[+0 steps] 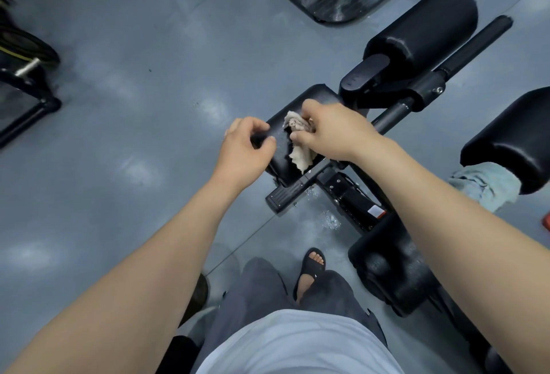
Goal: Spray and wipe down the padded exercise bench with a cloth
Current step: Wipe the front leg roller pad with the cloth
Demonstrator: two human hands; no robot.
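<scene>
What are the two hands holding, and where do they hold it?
The right hand holds the beige cloth by its bunched upper part, against the black pad. The left hand grips that pad's left edge.

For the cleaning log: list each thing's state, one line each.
cloth, bunched, lying on the pad
pad, cloth on it
right hand, grips the cloth
left hand, grips the pad's edge
floor, splashed with droplets

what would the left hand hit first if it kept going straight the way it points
Most likely the cloth that the right hand holds on the pad. The left hand grips the pad's edge and points across it toward that cloth, though depth is unclear.
</scene>
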